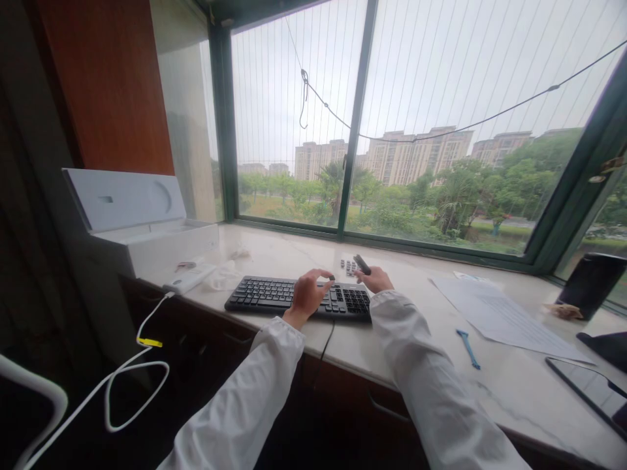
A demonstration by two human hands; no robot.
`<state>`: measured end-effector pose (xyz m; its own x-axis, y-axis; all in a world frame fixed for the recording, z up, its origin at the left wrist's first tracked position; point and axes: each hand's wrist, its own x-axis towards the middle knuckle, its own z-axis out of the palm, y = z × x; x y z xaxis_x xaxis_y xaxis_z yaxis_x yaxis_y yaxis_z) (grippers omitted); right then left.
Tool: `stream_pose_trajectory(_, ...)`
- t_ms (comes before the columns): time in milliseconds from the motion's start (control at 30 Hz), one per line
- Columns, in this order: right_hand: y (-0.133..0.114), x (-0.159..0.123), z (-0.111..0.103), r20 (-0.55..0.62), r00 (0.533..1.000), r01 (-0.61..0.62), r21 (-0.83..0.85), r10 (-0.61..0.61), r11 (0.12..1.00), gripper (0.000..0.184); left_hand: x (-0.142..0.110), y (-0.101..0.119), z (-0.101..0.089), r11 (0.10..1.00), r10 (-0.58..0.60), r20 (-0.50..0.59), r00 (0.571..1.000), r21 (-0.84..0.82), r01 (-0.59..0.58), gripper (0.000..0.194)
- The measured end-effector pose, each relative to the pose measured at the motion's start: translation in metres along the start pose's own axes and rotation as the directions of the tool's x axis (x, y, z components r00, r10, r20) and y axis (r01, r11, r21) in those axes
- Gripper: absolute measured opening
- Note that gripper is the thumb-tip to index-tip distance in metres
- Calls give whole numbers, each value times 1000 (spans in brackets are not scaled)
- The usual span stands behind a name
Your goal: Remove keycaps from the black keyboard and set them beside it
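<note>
A black keyboard (pixel 262 292) lies on the white marble counter, with its number-pad section (pixel 356 301) at the right end looking stripped of its keycaps. My left hand (pixel 307 294) is over the keyboard right of its middle, thumb and index finger pinching a small black keycap (pixel 332 278). Beyond the number pad, my right hand (pixel 378 280) is closed around a short, dark, stick-like tool (pixel 362 264) that slants up and left; its kind is unclear. Several loose keycaps (pixel 348 266) sit on the counter beside that hand.
An open white box (pixel 169 238) and a white power strip (pixel 186 279) stand on the left. Right of my arm lie a blue plastic tool (pixel 469 349) and paper sheets (pixel 504 313). A black cylinder (pixel 592 284) and a tablet-like device (pixel 588 391) are far right. A window closes the back.
</note>
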<state>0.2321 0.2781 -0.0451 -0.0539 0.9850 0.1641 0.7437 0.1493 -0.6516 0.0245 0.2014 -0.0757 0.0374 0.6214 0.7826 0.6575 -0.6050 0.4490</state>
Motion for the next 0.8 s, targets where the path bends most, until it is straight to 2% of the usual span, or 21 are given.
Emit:
stream_pose_trajectory(67, 12, 4, -3, -132, 989, -90, -196, 65, 976, 37, 4, -3, 2, 1000, -2, 2, 1000, 31, 2, 12)
stream_pose_trajectory(200, 27, 7, -2, -163, 976, -193, -366, 141, 910, 37, 27, -15, 14, 992, -25, 92, 995, 124, 14, 12)
stream_pose_trajectory(333, 27, 7, 3, -133, 979, -195, -409, 153, 892, 35, 64, -35, 42, 975, -114, 247, 962, 211, 61, 11)
stream_pose_trajectory(500, 24, 7, 6, -97, 986, -163, -460, 133, 873, 31, 105, -60, 86, 934, -267, 444, 856, 339, 115, 11)
stream_pose_trajectory(600, 22, 6, 5, -104, 987, -156, -477, 121, 865, 29, 121, -71, 109, 902, -337, 482, 809, 413, 130, 13)
stream_pose_trajectory(800, 15, 2, 4, -107, 985, -170, -511, 134, 843, 27, 134, -86, 137, 873, -389, 492, 779, 468, 141, 17)
